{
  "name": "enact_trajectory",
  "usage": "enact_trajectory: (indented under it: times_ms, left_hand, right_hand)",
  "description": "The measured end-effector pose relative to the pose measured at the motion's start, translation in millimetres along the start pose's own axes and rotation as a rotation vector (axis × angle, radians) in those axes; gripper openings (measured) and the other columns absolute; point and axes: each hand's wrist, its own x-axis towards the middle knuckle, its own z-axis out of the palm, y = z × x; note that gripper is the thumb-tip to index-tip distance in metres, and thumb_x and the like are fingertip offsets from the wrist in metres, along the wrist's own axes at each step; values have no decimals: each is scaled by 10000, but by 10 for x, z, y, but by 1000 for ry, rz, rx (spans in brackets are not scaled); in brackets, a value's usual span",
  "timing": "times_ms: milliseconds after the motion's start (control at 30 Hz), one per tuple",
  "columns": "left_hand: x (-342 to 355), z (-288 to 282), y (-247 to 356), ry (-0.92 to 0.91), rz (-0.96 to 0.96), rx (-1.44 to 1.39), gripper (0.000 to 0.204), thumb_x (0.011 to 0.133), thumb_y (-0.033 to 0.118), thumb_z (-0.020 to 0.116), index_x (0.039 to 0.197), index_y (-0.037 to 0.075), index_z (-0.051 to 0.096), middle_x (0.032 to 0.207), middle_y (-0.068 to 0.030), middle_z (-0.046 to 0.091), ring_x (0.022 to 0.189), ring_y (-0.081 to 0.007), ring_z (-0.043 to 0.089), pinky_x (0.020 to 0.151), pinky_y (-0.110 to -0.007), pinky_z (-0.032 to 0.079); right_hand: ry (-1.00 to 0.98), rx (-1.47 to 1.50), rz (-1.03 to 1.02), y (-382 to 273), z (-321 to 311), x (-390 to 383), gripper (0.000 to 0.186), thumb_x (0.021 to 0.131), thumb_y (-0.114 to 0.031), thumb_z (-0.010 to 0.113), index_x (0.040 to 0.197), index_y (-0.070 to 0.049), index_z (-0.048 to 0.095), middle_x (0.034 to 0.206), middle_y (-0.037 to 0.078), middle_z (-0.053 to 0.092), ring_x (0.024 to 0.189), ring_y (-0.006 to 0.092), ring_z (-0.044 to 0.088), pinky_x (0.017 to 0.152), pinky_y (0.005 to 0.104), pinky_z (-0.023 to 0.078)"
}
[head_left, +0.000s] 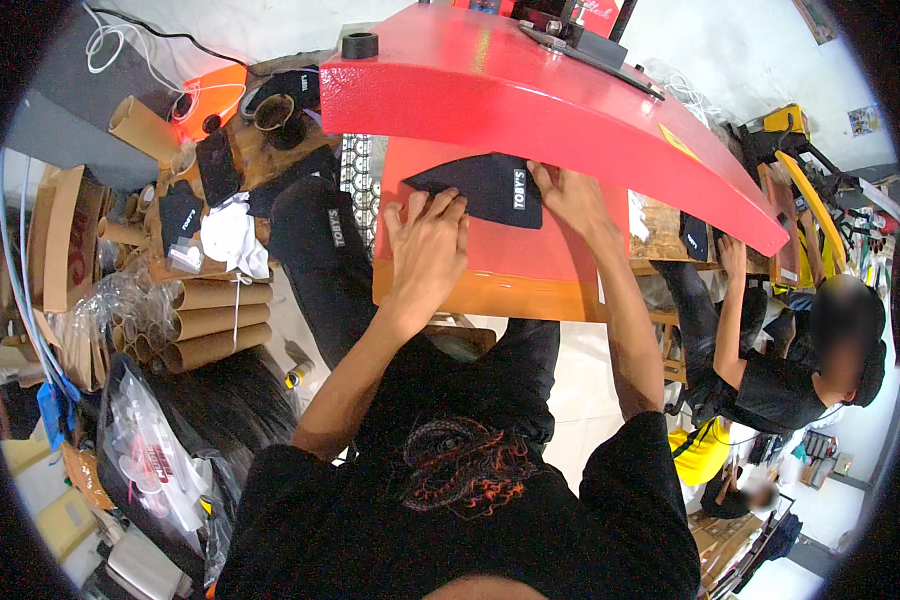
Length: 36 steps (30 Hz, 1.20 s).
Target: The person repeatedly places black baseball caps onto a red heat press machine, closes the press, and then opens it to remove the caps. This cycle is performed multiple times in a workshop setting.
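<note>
A black fabric piece (490, 195) with a small white printed label lies on the red lower plate (450, 285) of a heat press. It tapers to a point at its left end. My left hand (428, 235) rests on its lower left edge, palm down, with the fingers spread. At the right end, my right hand (568, 200) touches the fabric beside the label, its fingers stretched out and partly under the red upper part (530, 90) of the press. Left of the plate hangs another labelled black fabric piece (305, 225).
The raised press top overhangs both hands. On the left, a wooden table (255, 150) bears black pieces, a white cloth (232, 235) and a cardboard tube (142, 125); more cardboard tubes (220, 325) are stacked below. A co-worker (790, 345) works at the right, one hand near another black piece (694, 237).
</note>
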Motion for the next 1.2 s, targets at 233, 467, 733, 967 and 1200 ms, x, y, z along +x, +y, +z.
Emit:
enact_trajectory:
  times_ms: [233, 467, 733, 967, 1200]
  left_hand:
    - [-1, -33, 22, -5, -23, -74, 295, 952, 154, 631, 1209, 27, 699, 1323, -119, 655, 1185, -287, 554, 1071, -500, 318]
    - [-679, -350, 515, -96, -741, -1600, 399, 1075, 325, 575, 1408, 107, 547, 1360, -34, 557, 1321, -176, 497, 1132, -399, 367]
    - [-737, -810, -40, 317, -919, -2221, 380, 1073, 422, 535, 1315, 133, 581, 1193, -39, 673, 1123, -213, 656, 1029, -432, 503]
    - [-700, -1051, -1029, 545, -876, -916, 216, 983, 233, 732, 974, 19, 758, 865, 3, 685, 820, -80, 550, 762, -249, 447]
    - [-547, -877, -1661, 420, -772, -445, 320, 965, 261, 744, 1066, -43, 735, 889, -113, 722, 823, -153, 605, 796, -304, 482]
  right_hand:
    - [18, 388, 265, -200, -43, -80, 235, 959, -126, 738, 1133, 24, 688, 937, 87, 713, 849, 112, 619, 731, 329, 517]
    - [-42, 318, -143, -1386, -354, -294, 129, 894, -55, 734, 1010, 2, 738, 886, 136, 719, 835, 245, 678, 757, 367, 538]
    - [-60, 640, -47, -2308, -634, -416, 114, 878, 26, 743, 990, 30, 763, 897, 128, 772, 819, 166, 721, 780, 311, 563]
    - [-49, 457, -30, -2103, 669, 0, 149, 885, -117, 795, 1004, -29, 778, 794, 68, 730, 665, 112, 626, 661, 262, 494]
    - [-15, -6, -205, -2104, 1289, 237, 198, 887, -260, 768, 979, -85, 784, 929, 78, 742, 953, 277, 642, 868, 454, 455]
